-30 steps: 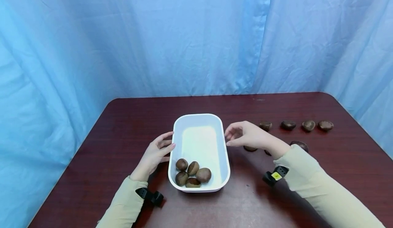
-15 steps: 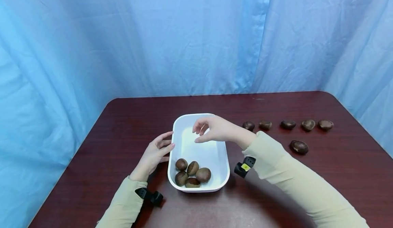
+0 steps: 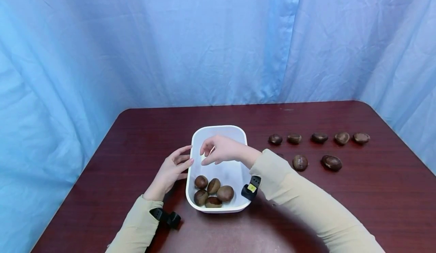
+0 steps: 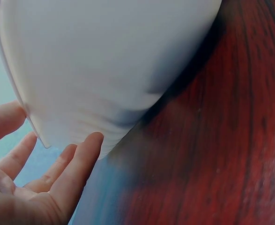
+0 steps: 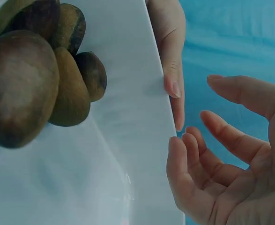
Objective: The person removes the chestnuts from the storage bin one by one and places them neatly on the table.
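Head view: recorded a blue curtain (image 3: 218, 45) hanging in folds behind the table and along both sides. Noted a dark red-brown table (image 3: 150, 139), wood-grained, rounded at the far corners. Observed a pale beige right sleeve (image 3: 306, 196) reaching in from lower right and a matching left sleeve (image 3: 134, 222) at lower left. Found the white tray (image 3: 225, 173), rectangular with rounded corners, resting on the table between the two arms, long sides running away from the wearer.

Found the left hand (image 3: 170, 171) released, fingers extended and spread, touching the tray's left side. Could not tell contact finger by finger, even from the left wrist view. Found the right hand (image 3: 223, 149) likewise released, held over the tray, fingers loosely curved; confirmed in the right wrist view a clear gap between thumb and fingers.

Noted a black device strapped to each wrist. Counted five chestnuts (image 3: 213, 186) inside the tray, crowded together toward the near left corner. Counted seven further chestnuts (image 3: 319, 138) on the table, right of the tray: five in a far row, two nearer. Sighted one more chestnut (image 3: 280, 155), almost wholly hidden behind the right sleeve.
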`<action>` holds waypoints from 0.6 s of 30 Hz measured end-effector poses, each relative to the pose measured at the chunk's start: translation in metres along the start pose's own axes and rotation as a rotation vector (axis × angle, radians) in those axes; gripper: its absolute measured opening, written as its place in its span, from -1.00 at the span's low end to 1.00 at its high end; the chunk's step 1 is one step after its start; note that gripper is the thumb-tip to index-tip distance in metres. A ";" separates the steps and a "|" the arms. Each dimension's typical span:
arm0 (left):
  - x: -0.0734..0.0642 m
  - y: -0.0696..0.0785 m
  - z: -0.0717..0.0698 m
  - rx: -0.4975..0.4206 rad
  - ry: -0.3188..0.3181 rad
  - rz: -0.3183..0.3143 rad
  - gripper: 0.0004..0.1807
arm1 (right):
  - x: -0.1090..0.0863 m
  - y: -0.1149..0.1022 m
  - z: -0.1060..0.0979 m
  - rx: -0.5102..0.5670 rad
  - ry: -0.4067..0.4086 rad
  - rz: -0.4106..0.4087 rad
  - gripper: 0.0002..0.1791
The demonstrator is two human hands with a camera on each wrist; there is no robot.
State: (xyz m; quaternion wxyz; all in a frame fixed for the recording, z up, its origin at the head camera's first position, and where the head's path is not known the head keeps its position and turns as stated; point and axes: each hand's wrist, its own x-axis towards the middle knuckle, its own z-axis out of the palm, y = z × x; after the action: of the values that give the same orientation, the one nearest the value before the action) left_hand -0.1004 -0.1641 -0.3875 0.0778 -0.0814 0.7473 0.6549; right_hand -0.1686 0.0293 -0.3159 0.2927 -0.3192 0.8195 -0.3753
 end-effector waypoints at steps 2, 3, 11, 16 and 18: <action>0.000 0.000 0.000 -0.002 -0.001 0.001 -0.45 | 0.004 0.001 0.003 0.024 -0.021 0.037 -0.69; 0.000 0.000 0.000 -0.004 -0.001 0.001 -0.45 | 0.005 0.002 0.005 0.033 -0.032 0.050 -0.69; 0.001 0.000 0.000 -0.019 -0.008 -0.004 -0.44 | 0.016 0.009 0.017 -0.004 -0.083 0.101 -0.68; 0.001 0.000 0.000 -0.026 -0.012 -0.003 -0.44 | 0.021 0.017 0.024 0.004 -0.154 0.152 -0.62; 0.001 0.000 -0.001 -0.025 -0.009 -0.001 -0.44 | 0.021 0.018 0.026 0.013 -0.180 0.176 -0.59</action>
State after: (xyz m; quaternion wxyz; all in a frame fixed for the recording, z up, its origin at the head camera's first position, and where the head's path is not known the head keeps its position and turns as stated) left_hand -0.1013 -0.1648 -0.3881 0.0806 -0.0796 0.7387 0.6645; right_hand -0.1690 0.0119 -0.3498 0.3991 -0.2767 0.8121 -0.3234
